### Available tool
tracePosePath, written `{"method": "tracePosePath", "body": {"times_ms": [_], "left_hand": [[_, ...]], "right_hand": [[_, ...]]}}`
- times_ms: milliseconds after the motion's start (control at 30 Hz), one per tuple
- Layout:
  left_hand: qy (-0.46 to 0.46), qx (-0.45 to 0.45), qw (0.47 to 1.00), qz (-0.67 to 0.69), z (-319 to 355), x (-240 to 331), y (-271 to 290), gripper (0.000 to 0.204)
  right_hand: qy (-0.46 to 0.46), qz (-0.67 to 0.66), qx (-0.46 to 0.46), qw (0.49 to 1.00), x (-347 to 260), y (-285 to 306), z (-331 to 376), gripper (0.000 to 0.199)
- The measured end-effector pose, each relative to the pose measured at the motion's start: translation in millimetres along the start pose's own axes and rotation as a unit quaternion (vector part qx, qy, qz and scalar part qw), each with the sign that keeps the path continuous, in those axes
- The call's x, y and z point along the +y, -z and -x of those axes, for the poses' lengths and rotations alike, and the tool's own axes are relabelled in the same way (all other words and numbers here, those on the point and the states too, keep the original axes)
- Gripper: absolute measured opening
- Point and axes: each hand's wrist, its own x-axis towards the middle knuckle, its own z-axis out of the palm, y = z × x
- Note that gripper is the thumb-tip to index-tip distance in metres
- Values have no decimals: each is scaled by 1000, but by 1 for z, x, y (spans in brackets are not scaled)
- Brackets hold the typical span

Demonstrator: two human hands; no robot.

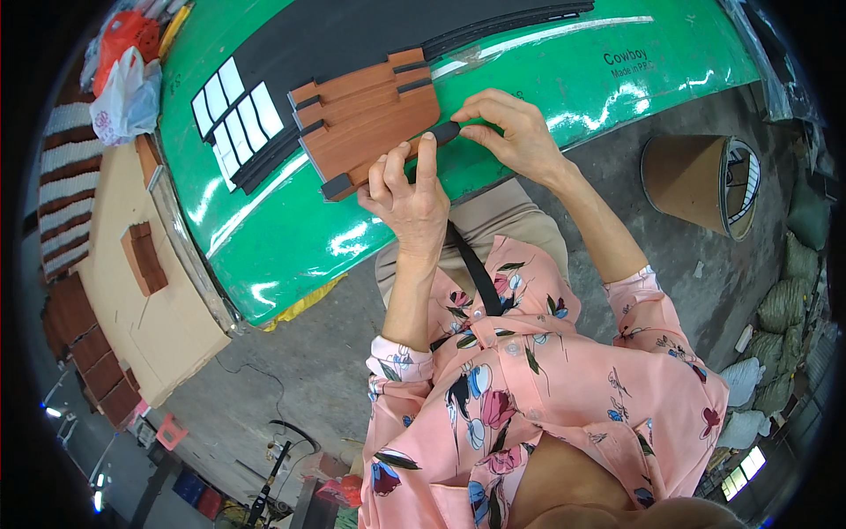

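A stack of reddish-brown wood-grain panels lies on the green-covered table, with short black strips wrapped over its edges. My left hand is closed at the near edge, its fingers bent over the panels and the index finger stretched toward the near right corner. There a black strip sticks out past the wood. My right hand pinches at the outer end of that strip, thumb and index fingertip close together. The underside of the strip and my left thumb's contact are hidden.
Black strips with white patches lie left of the stack, and long black strips lie behind it. A brown drum stands on the floor at right. More brown pieces rest on a beige board at left. Plastic bags hang near the table corner.
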Motion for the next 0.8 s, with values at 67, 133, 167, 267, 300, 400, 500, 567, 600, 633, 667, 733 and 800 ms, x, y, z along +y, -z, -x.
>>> {"method": "tracePosePath", "body": {"times_ms": [67, 133, 167, 267, 300, 400, 500, 567, 600, 633, 667, 733, 800], "left_hand": [[-2, 2, 1000, -1, -1, 0, 2, 49], [-4, 2, 1000, -7, 3, 2, 1, 48], [-5, 5, 1000, -8, 3, 3, 1, 48], [-9, -4, 1000, -1, 5, 4, 3, 46], [-10, 1, 1000, -6, 6, 4, 3, 46], [6, 4, 1000, 23, -1, 7, 5, 45], [15, -29, 999, 31, -5, 5, 12, 45], [19, -52, 996, 65, -2, 2, 17, 47], [17, -67, 993, 94, 2, -2, 20, 47], [2, -84, 992, 91, 7, -8, 25, 47], [-15, -63, 990, 126, 14, -15, 31, 46], [-11, 24, 992, 122, 31, -21, 42, 51], [-7, 64, 993, 100, 34, -34, 58, 54]], "right_hand": [[-1, -6, -2, 1000, 1, -1, 1, 18], [3, 15, 23, 1000, 5, -5, 12, 21], [8, 35, 48, 998, 5, -4, 14, 25], [52, 91, 96, 990, -15, 5, 15, 30], [58, 88, 99, 990, -18, 1, 15, 30], [91, 118, 48, 988, -20, -10, 19, 36], [107, 134, 21, 985, -20, -5, 12, 36], [16, -17, -25, 999, -15, -8, 18, 36], [-21, -95, -53, 994, -13, -7, 19, 36], [-39, -118, -58, 991, -16, -11, 19, 36], [-93, -119, -57, 987, -20, -14, 20, 40], [-170, -188, -13, 967, -18, -20, 20, 46], [-188, -189, 3, 964, -9, -26, 22, 41]]}}
